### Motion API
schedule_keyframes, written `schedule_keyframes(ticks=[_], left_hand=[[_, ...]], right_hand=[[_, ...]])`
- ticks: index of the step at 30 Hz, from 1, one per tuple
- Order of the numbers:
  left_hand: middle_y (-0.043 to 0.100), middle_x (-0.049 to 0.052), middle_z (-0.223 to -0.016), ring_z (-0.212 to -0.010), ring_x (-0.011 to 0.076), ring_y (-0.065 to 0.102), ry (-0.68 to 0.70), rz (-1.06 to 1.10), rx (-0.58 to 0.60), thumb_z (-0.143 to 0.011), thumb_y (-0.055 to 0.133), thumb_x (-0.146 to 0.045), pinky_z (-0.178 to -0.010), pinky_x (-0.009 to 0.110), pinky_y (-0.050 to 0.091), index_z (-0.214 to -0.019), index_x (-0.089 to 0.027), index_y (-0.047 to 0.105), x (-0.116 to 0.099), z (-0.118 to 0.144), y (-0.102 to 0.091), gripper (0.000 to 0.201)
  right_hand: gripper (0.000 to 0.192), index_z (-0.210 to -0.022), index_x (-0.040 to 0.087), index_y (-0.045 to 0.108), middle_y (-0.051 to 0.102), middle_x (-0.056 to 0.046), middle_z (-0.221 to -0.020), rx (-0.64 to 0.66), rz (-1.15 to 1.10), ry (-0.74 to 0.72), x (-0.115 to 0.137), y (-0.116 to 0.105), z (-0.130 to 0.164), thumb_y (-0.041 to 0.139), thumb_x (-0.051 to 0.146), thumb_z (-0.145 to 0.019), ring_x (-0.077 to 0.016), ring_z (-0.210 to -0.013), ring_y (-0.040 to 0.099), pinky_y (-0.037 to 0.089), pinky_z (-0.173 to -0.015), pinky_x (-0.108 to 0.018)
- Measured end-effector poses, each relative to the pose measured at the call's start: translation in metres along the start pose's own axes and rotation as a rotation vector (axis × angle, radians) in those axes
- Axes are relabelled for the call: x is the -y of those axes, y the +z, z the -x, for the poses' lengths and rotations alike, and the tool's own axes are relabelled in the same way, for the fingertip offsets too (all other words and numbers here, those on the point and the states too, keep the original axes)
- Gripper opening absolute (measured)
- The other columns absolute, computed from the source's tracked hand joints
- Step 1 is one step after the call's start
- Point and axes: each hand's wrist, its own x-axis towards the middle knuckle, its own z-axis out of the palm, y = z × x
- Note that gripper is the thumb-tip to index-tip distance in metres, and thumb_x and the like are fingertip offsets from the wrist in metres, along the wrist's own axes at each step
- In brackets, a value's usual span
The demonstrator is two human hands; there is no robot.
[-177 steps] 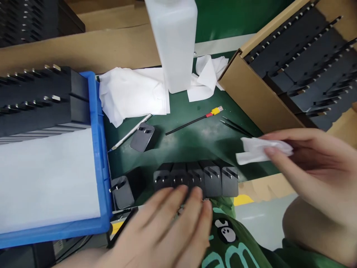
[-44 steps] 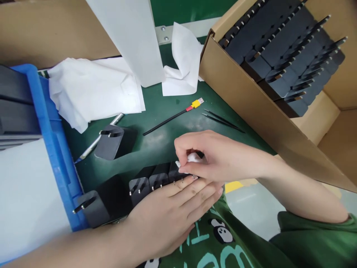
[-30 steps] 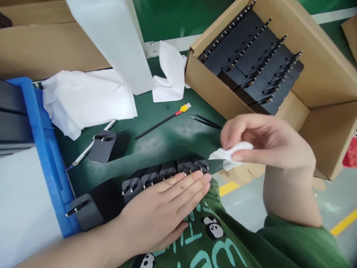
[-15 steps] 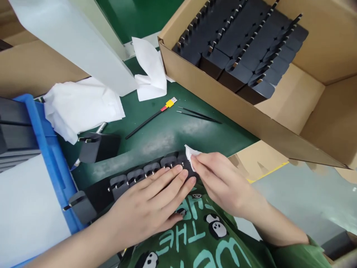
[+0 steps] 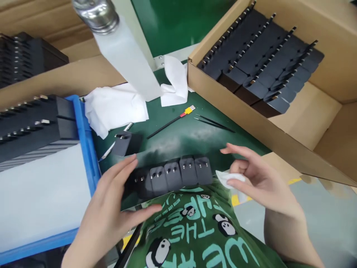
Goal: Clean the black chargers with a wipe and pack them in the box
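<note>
Green matting covered the table (image 5: 178, 137), hemmed in by cardboard: at its right edge stood an open cardboard box (image 5: 251, 111) packed with rows of black plugs, at its left edge a blue tray (image 5: 83, 141) holding more under a white sheet. Near the front edge, five black chargers (image 5: 173, 175) lay side by side, prongs up. The person's left hand (image 5: 111, 212) cupped the row's left end, fingers spread over the top and thumb beneath, gripping it. The right hand (image 5: 259, 178), just beside the row's right end but apart from it, pinched a small white wipe (image 5: 225, 178) between thumb and fingers. Judged from this, steady work would call for the left hand to keep the row square and together while the wipe passed over each face, clear of the prongs. Behind the row lay a single loose charger (image 5: 125, 143), a thin black stick (image 5: 170, 124) with a yellow tip, tweezers (image 5: 214, 123), crumpled white cloths (image 5: 115, 108) and a white bottle (image 5: 125, 56).
</note>
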Motion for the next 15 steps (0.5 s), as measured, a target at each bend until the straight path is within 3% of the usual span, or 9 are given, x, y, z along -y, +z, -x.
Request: schedule_keyframes(ticks=[2,5,10,15], left_hand=[[0.063,0.016,-0.134,-0.120,0.0349,0.063,0.004,-0.066,0.057,-0.088,0.067,-0.057,-0.096,0.049,0.055,-0.152,-0.020,0.038,0.003,0.000,0.004,0.080],[0.070,0.015,-0.124,-0.109,0.0341,0.068,0.076,-0.116,0.112,-0.085,0.069,-0.058,-0.090,0.048,0.056,-0.141,-0.017,0.049,-0.001,-0.011,0.012,0.072],[0.073,0.014,-0.117,-0.104,0.0298,0.070,0.101,0.020,0.166,-0.081,0.079,-0.042,-0.082,0.042,0.061,-0.125,-0.012,0.057,-0.008,-0.026,0.022,0.058],[0.074,0.014,-0.115,-0.100,0.0299,0.069,0.155,-0.005,0.028,-0.087,0.073,-0.037,-0.077,0.043,0.062,-0.124,-0.013,0.059,-0.010,-0.024,0.014,0.047]], right_hand=[[0.073,-0.154,0.044,0.032,0.047,-0.008,-0.147,0.139,0.089,0.059,0.001,0.012,-0.006,0.064,0.020,-0.093,-0.0088,-0.070,0.057,0.060,-0.069,-0.030],[0.076,-0.156,0.044,0.028,0.045,-0.007,-0.152,0.221,0.170,0.076,0.002,0.032,-0.020,0.064,0.022,-0.093,-0.0125,-0.082,0.062,0.061,-0.075,-0.032],[0.065,-0.141,0.034,0.050,0.061,-0.007,-0.132,0.209,0.137,0.038,0.000,0.050,-0.039,0.074,0.020,-0.082,-0.0175,-0.095,0.066,0.060,-0.073,-0.029],[0.050,-0.127,0.027,0.059,0.064,-0.010,-0.130,0.179,0.170,-0.118,0.011,0.052,-0.042,0.075,0.021,-0.081,-0.0226,-0.112,0.066,0.059,-0.071,-0.026]])
